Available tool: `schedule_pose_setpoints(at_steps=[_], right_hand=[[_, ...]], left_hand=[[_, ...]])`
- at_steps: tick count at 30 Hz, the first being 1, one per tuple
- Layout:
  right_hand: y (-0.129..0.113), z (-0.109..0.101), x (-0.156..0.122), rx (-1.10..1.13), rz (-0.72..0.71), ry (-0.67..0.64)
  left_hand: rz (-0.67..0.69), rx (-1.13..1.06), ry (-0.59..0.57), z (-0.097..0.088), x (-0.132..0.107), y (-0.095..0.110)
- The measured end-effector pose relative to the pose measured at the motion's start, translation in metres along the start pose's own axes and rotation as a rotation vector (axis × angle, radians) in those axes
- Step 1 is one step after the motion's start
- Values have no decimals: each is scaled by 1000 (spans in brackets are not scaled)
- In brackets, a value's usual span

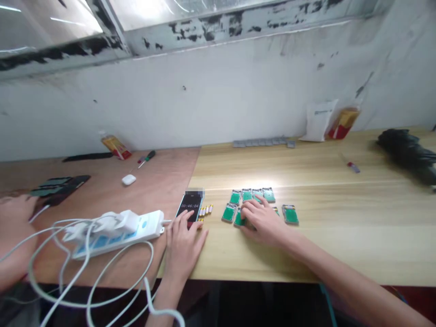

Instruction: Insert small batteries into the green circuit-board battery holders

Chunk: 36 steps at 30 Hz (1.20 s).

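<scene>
My left hand [184, 245] lies palm down with its fingers stretched out, the tips over the lower end of a phone [190, 204] that shows a running timer. Just right of the phone are several small gold-and-white cylinders [206, 210], which look like batteries. My right hand [264, 221] bends over two rows of small green circuit boards [246, 195]. Its fingers and thumb close around a green circuit board [239, 219] in the front row, partly hiding it and its neighbours. Another green board [290, 214] sits to the right of that hand.
A white power strip [150, 225] with plugs and looped white cables lies left of my left hand. Another person's hand [17, 213] is at the far left. Behind are a screwdriver [147, 159], a white case [128, 180], a row of grey pieces [260, 142] and a black bag [407, 152].
</scene>
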State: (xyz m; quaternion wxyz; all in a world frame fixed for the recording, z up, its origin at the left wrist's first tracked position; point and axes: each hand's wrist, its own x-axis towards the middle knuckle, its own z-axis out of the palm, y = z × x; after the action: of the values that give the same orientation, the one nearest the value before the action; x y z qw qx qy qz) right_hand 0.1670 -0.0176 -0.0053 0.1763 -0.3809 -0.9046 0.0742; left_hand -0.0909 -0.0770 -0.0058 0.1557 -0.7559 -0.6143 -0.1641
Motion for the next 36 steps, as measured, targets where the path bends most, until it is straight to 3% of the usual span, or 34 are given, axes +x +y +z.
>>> schedule_pose_setpoints(at_steps=[9, 16, 27, 36], right_hand=[[9, -7, -10, 158, -116, -12], [14, -4, -12, 207, -91, -1], [18, -1, -10, 182, -41, -6], [23, 0, -12, 86, 19, 52]], left_hand=[[-33, 18, 29, 5, -1, 3], [-29, -40, 50, 5, -3, 0], [63, -503, 97, 5, 7, 8], [102, -684, 60, 7, 39, 41]])
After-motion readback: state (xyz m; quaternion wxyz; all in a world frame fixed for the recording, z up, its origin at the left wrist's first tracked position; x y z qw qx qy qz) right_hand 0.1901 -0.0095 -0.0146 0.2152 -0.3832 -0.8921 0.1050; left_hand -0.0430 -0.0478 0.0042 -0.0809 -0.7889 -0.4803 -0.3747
